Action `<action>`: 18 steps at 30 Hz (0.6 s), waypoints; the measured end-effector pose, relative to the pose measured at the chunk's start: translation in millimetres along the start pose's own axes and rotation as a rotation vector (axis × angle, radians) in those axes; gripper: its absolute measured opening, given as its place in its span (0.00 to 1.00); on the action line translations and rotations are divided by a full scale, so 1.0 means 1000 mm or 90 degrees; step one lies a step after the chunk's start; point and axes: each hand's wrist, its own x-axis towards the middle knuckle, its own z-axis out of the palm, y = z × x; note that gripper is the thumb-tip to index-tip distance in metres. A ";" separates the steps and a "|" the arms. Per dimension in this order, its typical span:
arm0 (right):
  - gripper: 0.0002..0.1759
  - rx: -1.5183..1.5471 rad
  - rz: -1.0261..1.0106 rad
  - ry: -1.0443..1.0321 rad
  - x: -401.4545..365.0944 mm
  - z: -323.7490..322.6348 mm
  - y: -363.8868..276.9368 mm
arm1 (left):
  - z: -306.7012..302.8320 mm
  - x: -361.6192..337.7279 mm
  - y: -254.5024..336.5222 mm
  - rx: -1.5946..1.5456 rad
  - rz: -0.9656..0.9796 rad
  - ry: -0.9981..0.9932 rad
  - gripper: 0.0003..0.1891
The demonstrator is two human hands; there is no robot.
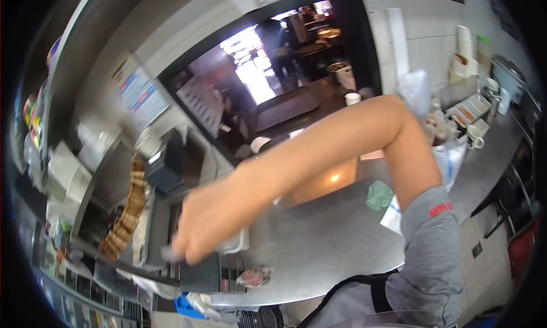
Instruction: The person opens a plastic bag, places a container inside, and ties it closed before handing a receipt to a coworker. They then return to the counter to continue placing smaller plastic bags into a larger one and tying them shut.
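Observation:
From the right my right arm, in a grey sleeve (433, 237), reaches across the steel counter (319, 237) to the left. My right hand (208, 222) is blurred by motion, with its fingers curled down. A small pale thing (169, 253) shows at the fingertips, too smeared to name. Below the hand is a dark grey box (199, 274), and a clear bag with something reddish (254, 275) lies beside it. Left of the hand stands a row of brown, stacked pieces (128, 211). Partly behind the forearm is a white container (236, 242). My left hand is out of view.
A pass-through window (370, 37) holds a dark tray (285, 109). On the counter lies a crumpled green cloth (379, 196). Cups (439, 126) and a plastic bag (415, 91) stand at the right. A black device (165, 163) and shelves (68, 37) are at the left.

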 end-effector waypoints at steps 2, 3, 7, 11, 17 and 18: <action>0.10 0.145 -0.035 -0.018 0.004 0.005 -0.034 | 0.064 -0.020 0.025 -0.022 0.001 -0.220 0.20; 0.10 0.184 -0.037 -0.050 0.005 0.002 -0.052 | 0.090 -0.029 0.033 -0.034 -0.002 -0.336 0.20; 0.07 0.158 0.006 -0.048 -0.026 -0.021 -0.092 | 0.171 -0.068 0.005 0.043 0.187 -0.485 0.13; 0.08 0.110 0.239 -0.039 -0.092 -0.066 -0.110 | 0.253 -0.110 0.014 0.014 0.199 -0.342 0.08; 0.12 0.072 0.459 0.021 -0.219 -0.155 -0.127 | 0.363 -0.196 0.051 -0.035 0.145 -0.362 0.04; 0.15 -0.045 0.440 0.011 -0.259 -0.156 -0.103 | 0.373 -0.208 0.045 -0.047 0.151 -0.373 0.03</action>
